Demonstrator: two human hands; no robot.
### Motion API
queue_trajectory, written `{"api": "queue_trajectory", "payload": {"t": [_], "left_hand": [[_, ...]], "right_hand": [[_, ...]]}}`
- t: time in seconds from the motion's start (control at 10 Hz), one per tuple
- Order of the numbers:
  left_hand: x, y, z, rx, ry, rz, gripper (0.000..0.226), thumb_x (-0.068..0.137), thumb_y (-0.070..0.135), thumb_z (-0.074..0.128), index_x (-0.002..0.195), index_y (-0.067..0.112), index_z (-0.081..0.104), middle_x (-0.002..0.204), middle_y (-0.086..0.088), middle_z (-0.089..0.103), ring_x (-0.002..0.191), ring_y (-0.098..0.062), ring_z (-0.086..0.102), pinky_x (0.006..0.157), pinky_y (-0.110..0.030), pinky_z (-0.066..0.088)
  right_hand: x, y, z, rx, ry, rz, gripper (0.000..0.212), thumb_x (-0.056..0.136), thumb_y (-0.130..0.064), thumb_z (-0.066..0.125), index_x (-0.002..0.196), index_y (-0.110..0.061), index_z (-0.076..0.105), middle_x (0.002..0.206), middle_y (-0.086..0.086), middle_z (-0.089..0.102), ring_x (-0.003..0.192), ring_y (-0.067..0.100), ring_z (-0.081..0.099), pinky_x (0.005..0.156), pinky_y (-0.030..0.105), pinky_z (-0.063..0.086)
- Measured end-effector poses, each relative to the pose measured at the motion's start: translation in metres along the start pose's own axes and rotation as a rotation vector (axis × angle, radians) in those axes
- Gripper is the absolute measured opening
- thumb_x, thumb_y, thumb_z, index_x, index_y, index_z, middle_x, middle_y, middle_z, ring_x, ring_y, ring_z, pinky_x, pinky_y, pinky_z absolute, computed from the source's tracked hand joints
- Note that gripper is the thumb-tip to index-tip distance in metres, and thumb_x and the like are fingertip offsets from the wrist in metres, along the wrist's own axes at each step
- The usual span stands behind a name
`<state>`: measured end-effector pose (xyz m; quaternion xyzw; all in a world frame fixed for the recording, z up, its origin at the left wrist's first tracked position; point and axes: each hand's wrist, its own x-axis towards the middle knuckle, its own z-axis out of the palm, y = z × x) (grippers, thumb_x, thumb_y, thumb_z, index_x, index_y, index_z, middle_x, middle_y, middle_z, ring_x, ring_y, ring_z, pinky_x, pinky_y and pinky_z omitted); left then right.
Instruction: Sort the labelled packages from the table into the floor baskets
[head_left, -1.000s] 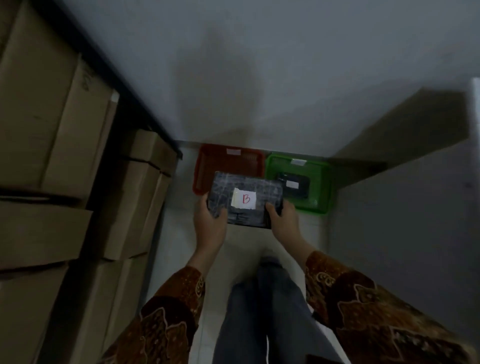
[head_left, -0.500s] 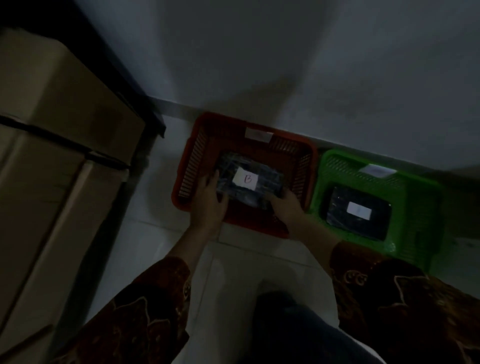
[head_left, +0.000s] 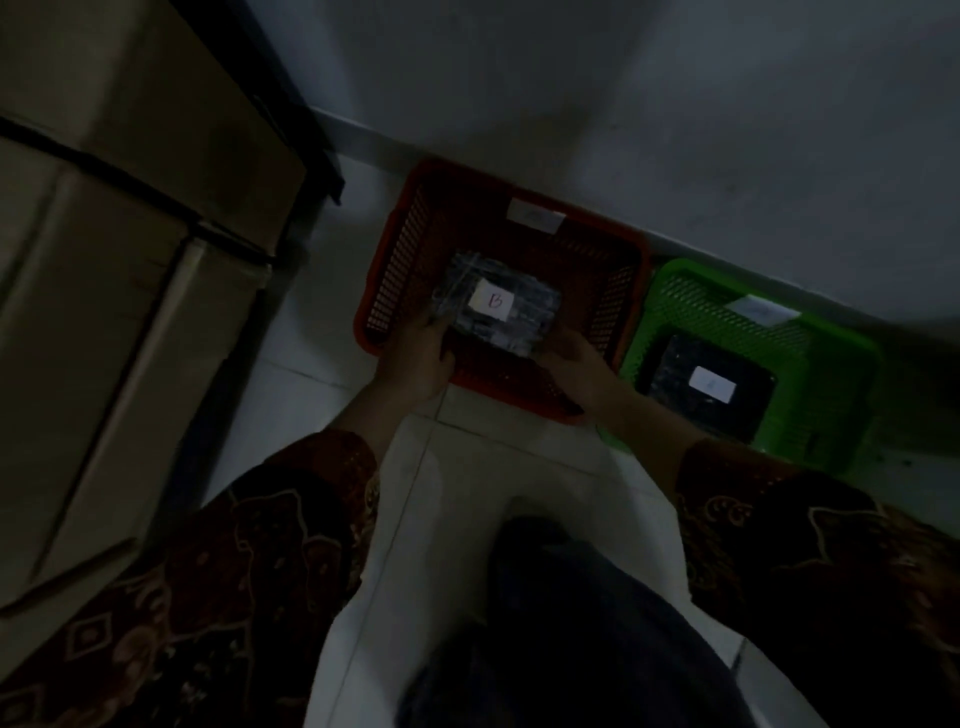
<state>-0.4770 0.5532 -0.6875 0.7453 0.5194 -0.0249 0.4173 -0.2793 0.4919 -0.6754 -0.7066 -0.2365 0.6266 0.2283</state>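
A dark wrapped package (head_left: 524, 322) with a white label marked "B" lies low inside the red floor basket (head_left: 400, 260). My left hand (head_left: 415, 361) grips the package's left edge over the basket's near rim. My right hand (head_left: 576, 366) is at the package's near right corner, fingers against it. To the right stands the green basket (head_left: 675, 296), which holds another dark package (head_left: 670, 374) with a white label that is too dim to read. Each basket has a white tag on its far wall.
Both baskets stand against the grey wall on a white tiled floor. Stacked cardboard boxes (head_left: 104, 260) and a black shelf frame (head_left: 317, 156) close off the left side. My legs fill the bottom centre. The scene is dim.
I have bent down from standing. The package marked B went from held above the baskets down into the red basket, with both hands still on it.
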Motion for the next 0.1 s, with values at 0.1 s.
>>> {"api": "queue_trajectory", "payload": {"t": [0.1], "left_hand": [[-0.0502, 0.0479, -0.0325, 0.052, -0.008, 0.014, 0.042, 0.090, 0.001, 0.047, 0.131, 0.004, 0.056, 0.122, -0.020, 0.061, 0.111, -0.034, 0.057, 0.091, -0.038, 0.050]], "right_hand": [[-0.0648, -0.0220, -0.0059, -0.194, 0.040, 0.000, 0.040, 0.094, -0.017, 0.056, 0.131, -0.004, 0.051, 0.128, 0.012, 0.057, 0.113, 0.028, 0.056, 0.096, 0.031, 0.046]]}}
